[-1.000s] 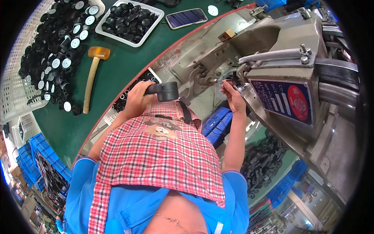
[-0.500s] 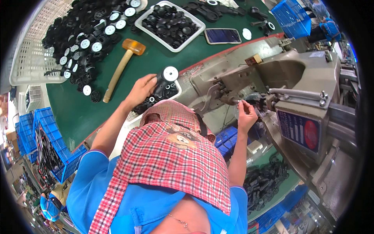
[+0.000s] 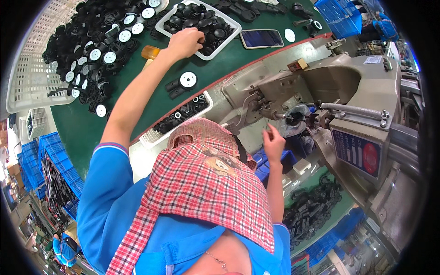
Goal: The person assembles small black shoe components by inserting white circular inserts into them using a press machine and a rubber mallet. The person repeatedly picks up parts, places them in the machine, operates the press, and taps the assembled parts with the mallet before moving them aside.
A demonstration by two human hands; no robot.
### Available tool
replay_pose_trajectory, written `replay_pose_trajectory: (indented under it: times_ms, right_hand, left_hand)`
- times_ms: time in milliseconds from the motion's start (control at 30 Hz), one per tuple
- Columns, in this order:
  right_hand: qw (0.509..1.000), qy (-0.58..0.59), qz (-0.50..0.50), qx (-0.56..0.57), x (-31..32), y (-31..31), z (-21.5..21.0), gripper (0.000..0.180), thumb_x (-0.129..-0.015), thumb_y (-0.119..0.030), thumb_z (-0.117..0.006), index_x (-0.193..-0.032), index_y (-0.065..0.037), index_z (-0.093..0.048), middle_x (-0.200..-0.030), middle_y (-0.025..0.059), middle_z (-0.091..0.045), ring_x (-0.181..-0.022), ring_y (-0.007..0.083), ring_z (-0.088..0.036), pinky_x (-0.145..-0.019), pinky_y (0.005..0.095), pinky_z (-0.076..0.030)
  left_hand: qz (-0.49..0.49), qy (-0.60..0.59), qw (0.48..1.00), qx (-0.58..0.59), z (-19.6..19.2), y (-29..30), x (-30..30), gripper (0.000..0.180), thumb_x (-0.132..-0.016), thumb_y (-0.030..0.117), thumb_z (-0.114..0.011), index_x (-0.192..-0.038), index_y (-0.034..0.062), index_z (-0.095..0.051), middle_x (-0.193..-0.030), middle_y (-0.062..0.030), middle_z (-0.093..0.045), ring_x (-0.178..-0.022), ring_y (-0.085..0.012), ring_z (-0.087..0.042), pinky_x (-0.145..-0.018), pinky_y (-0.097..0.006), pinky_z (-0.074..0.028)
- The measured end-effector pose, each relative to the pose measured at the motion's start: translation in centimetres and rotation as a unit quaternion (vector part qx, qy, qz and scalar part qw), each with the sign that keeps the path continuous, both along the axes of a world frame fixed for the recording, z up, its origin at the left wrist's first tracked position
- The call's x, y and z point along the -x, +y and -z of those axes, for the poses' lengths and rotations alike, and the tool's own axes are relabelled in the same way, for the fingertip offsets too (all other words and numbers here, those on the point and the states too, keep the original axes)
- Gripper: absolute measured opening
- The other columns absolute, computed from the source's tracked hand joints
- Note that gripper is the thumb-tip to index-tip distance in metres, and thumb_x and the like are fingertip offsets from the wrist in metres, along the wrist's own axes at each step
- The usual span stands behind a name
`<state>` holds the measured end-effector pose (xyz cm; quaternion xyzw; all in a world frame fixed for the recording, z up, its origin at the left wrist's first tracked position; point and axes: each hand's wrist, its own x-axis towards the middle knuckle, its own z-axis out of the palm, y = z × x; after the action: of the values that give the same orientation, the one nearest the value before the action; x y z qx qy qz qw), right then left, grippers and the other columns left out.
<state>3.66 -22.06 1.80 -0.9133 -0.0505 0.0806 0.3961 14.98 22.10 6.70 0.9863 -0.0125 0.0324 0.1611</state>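
Dozens of black parts (image 3: 89, 39) and white discs (image 3: 110, 57) lie heaped, upper left. Left of centre, one black piece (image 3: 176, 87), its round white disc (image 3: 188, 79) face-up, rests on your green counter (image 3: 156, 104). Your left hand (image 3: 184, 43) curls its fingers over glossy, round black caps (image 3: 217, 33) in a white tray (image 3: 210, 58), upper centre; their grip is hidden. Right of centre, your right hand's (image 3: 274, 143) fingers bunch near the grey machine (image 3: 373, 94); you can't tell what they hold.

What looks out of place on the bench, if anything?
The smartphone lies among the work parts on the green workbench, an odd spot for it. The heap of black parts also spreads past the white perforated basket onto the bench: it looks spilled, but may be deliberate. No damage is evident.
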Motion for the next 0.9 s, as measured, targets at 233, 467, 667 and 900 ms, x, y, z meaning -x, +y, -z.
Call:
replay_pose_trajectory:
  times_ms: [233,467,667,900]
  right_hand:
    - [0.96,-0.079,-0.257,-0.084,-2.7,11.3,0.5,0.033,-0.082,-0.015,-0.072,-0.111,-0.001,-0.066,-0.101,0.0145,-0.067,-0.09,0.0293,-0.065,-0.079,0.0379,-0.051]
    - [0.9,-0.187,-0.362,-0.153,-7.1,24.6,1.6,0.071,-0.072,-0.021,-0.081,-0.134,-0.004,-0.05,-0.128,0.0217,-0.056,-0.125,0.0391,-0.049,-0.109,0.0491,-0.036]
    - [0.911,-0.166,-0.339,-0.167,-7.2,25.3,2.9,0.064,-0.071,-0.03,-0.081,-0.126,-0.007,-0.058,-0.124,0.0174,-0.06,-0.124,0.0353,-0.05,-0.112,0.0489,-0.032]
    - [0.911,-0.175,-0.335,-0.166,-7.3,25.5,2.8,0.062,-0.069,-0.027,-0.083,-0.123,-0.007,-0.059,-0.121,0.0152,-0.062,-0.122,0.0347,-0.052,-0.11,0.0488,-0.035]
  left_hand:
    - [-0.009,-0.167,0.984,0.061,-1.8,0.1,2.5,0.013,-0.091,0.014,-0.059,-0.099,0.005,-0.056,-0.095,-0.0116,-0.063,-0.088,-0.0329,-0.063,-0.074,-0.042,-0.05]
    - [0.032,-0.152,0.987,0.041,1.3,-1.2,13.2,0.019,-0.088,0.009,-0.064,-0.105,0.0025,-0.066,-0.101,-0.014,-0.07,-0.091,-0.0294,-0.069,-0.079,-0.038,-0.056]
    - [0.01,-0.221,0.974,0.044,2.6,-2.9,15.9,0.026,-0.081,0.001,-0.068,-0.107,-0.0006,-0.067,-0.114,-0.015,-0.066,-0.098,-0.0327,-0.065,-0.082,-0.038,-0.055]
    - [0.003,-0.251,0.968,0.024,2.4,-4.2,14.4,0.028,-0.075,-0.001,-0.07,-0.103,0.0,-0.068,-0.109,-0.0124,-0.067,-0.089,-0.029,-0.064,-0.076,-0.036,-0.054]
